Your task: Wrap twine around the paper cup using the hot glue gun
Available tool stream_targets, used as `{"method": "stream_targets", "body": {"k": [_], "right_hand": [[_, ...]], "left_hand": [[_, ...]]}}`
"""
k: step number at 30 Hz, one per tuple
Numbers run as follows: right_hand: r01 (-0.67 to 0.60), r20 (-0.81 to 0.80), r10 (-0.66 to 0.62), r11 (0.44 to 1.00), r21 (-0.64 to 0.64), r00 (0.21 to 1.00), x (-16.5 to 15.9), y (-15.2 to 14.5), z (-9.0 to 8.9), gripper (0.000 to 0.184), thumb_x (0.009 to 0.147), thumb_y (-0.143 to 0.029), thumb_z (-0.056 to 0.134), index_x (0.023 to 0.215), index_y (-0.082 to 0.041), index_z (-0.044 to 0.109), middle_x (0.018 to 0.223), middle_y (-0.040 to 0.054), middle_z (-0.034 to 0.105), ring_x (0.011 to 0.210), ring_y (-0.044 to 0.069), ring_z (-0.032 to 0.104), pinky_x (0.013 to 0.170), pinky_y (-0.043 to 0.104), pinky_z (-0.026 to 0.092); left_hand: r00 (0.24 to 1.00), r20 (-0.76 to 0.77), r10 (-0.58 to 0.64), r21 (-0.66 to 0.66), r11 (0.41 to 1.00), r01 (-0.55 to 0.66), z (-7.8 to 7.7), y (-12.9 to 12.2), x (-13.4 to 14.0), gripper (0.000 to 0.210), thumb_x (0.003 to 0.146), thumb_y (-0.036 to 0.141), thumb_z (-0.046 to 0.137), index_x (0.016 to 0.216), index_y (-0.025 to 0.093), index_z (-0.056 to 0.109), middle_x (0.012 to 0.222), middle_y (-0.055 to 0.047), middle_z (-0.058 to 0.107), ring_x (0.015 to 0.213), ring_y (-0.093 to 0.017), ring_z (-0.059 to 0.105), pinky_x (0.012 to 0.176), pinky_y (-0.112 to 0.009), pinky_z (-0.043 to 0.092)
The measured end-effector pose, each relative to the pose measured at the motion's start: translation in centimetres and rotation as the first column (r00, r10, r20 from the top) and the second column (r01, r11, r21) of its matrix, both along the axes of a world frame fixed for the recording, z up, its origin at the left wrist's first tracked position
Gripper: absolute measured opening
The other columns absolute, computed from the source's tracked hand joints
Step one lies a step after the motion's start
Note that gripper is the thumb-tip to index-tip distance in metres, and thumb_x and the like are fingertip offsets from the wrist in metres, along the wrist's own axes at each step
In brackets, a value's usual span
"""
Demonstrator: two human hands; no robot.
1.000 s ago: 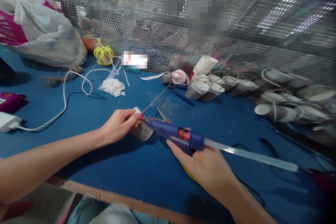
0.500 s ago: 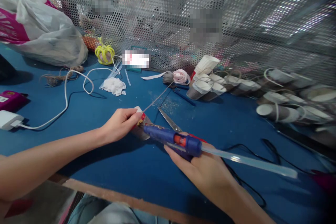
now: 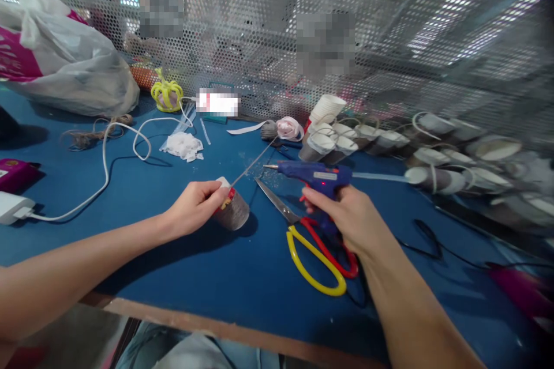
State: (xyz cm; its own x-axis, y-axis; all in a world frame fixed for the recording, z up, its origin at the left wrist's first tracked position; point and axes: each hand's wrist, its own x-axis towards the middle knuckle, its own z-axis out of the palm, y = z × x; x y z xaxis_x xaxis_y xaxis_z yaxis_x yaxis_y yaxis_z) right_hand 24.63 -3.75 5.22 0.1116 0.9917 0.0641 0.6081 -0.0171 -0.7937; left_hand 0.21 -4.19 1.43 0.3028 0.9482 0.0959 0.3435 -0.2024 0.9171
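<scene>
My left hand is closed on a paper cup lying tilted, its lower part wound in grey yarn and a red printed band showing near my fingers. A taut strand of yarn runs from the cup to a small grey yarn ball at the back. My right hand grips a blue hot glue gun by its handle, nozzle to the left and apart from the cup. A clear glue stick sticks out of its rear. Scissors with red and yellow handles lie below the gun.
Several yarn-wrapped cups stand and lie at the right. A perforated metal screen borders the back. At the left are a plastic bag, a white cable and a pile of white pieces. A black cord lies at right.
My right hand has drawn the glue gun away from the cup, up and to the right, turning its nozzle leftward. The scissors' handles are now uncovered. My left hand still holds the cup.
</scene>
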Motion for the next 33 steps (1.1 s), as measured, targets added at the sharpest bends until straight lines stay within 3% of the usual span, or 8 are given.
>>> {"method": "stream_targets", "body": {"k": [2, 9, 16, 20, 22, 23, 27, 33], "right_hand": [[0.118, 0.201, -0.113, 0.993, -0.014, 0.973, 1.3, 1.4, -0.7, 0.03, 0.068, -0.047, 0.053, 0.074, -0.017, 0.054, 0.073, 0.0061, 0.064, 0.061, 0.016, 0.059, 0.052, 0.026, 0.045], [0.209, 0.384, -0.14, 0.967, -0.144, 0.913, 3.0, 4.2, -3.0, 0.036, 0.074, -0.046, 0.043, 0.054, -0.017, 0.048, 0.041, 0.0051, 0.053, 0.036, 0.015, 0.051, 0.042, 0.028, 0.041], [0.123, 0.488, -0.111, 0.992, 0.009, 0.866, 0.2, 3.1, -1.1, 0.025, 0.073, -0.038, 0.05, 0.062, -0.016, 0.054, 0.079, 0.0157, 0.061, 0.085, 0.027, 0.054, 0.064, 0.033, 0.04], [-0.155, 0.353, 0.177, 0.984, -0.09, 0.919, -4.1, 1.3, -0.3, 0.038, 0.075, -0.051, 0.041, 0.065, -0.019, 0.059, 0.072, 0.0038, 0.062, 0.072, 0.017, 0.056, 0.061, 0.025, 0.041], [-0.436, -0.019, 0.438, 0.89, -0.134, 0.899, -6.4, 0.6, -0.4, 0.039, 0.077, -0.05, 0.04, 0.077, -0.018, 0.061, 0.078, 0.0034, 0.062, 0.075, 0.015, 0.054, 0.063, 0.025, 0.041], [-0.468, -0.151, 0.452, 0.878, -0.097, 0.879, -7.2, 0.4, -0.5, 0.036, 0.076, -0.048, 0.044, 0.08, -0.017, 0.06, 0.079, 0.0028, 0.061, 0.075, 0.014, 0.053, 0.065, 0.025, 0.04], [-0.315, -0.417, 0.304, 0.948, 0.044, 0.857, -8.6, 0.0, -0.5, 0.021, 0.068, -0.035, 0.058, 0.07, -0.015, 0.056, 0.067, -0.0011, 0.055, 0.06, 0.008, 0.046, 0.06, 0.023, 0.037], [-0.253, -0.38, 0.284, 0.959, 0.132, 0.88, -7.0, -0.5, 0.1, 0.019, 0.071, -0.035, 0.056, 0.07, -0.016, 0.054, 0.067, -0.0014, 0.055, 0.058, 0.007, 0.044, 0.058, 0.022, 0.036]], "left_hand": [[1.0, 0.005, -0.001, 0.014, 1.0, 0.001, 0.0, -0.1, -0.1, 0.036, 0.081, 0.038, 0.035, 0.066, 0.01, 0.052, 0.055, 0.004, 0.033, 0.053, -0.007, 0.03, 0.048, -0.019, 0.027], [1.0, 0.005, -0.022, 0.065, 0.998, 0.022, 0.2, -0.4, -0.2, 0.034, 0.081, 0.037, 0.035, 0.059, 0.013, 0.045, 0.053, 0.005, 0.03, 0.052, -0.007, 0.028, 0.046, -0.018, 0.024], [0.999, -0.012, -0.045, 0.103, 0.994, 0.046, 0.2, -0.7, -0.1, 0.035, 0.082, 0.036, 0.034, 0.058, 0.013, 0.044, 0.053, 0.005, 0.03, 0.052, -0.007, 0.027, 0.047, -0.019, 0.023], [0.998, -0.026, -0.065, 0.107, 0.992, 0.067, 0.1, -1.1, 0.1, 0.036, 0.082, 0.036, 0.034, 0.058, 0.012, 0.044, 0.053, 0.005, 0.03, 0.052, -0.007, 0.027, 0.047, -0.019, 0.024], [0.995, -0.009, -0.096, 0.106, 0.99, 0.097, 0.2, -1.3, 0.1, 0.036, 0.083, 0.036, 0.033, 0.057, 0.012, 0.042, 0.052, 0.005, 0.031, 0.051, -0.006, 0.028, 0.046, -0.019, 0.024], [0.993, 0.0, -0.117, 0.102, 0.988, 0.116, 0.2, -1.4, 0.2, 0.036, 0.083, 0.036, 0.033, 0.057, 0.012, 0.042, 0.052, 0.005, 0.031, 0.051, -0.006, 0.028, 0.046, -0.019, 0.024], [0.985, 0.01, -0.17, 0.054, 0.984, 0.169, 0.5, -1.4, 0.3, 0.038, 0.082, 0.038, 0.033, 0.057, 0.012, 0.043, 0.052, 0.004, 0.033, 0.05, -0.006, 0.028, 0.046, -0.019, 0.024], [0.99, 0.11, -0.093, -0.097, 0.99, 0.103, 1.0, -0.6, 0.4, 0.036, 0.078, 0.042, 0.037, 0.066, 0.012, 0.053, 0.058, 0.003, 0.042, 0.053, -0.008, 0.036, 0.051, -0.02, 0.031]]}}
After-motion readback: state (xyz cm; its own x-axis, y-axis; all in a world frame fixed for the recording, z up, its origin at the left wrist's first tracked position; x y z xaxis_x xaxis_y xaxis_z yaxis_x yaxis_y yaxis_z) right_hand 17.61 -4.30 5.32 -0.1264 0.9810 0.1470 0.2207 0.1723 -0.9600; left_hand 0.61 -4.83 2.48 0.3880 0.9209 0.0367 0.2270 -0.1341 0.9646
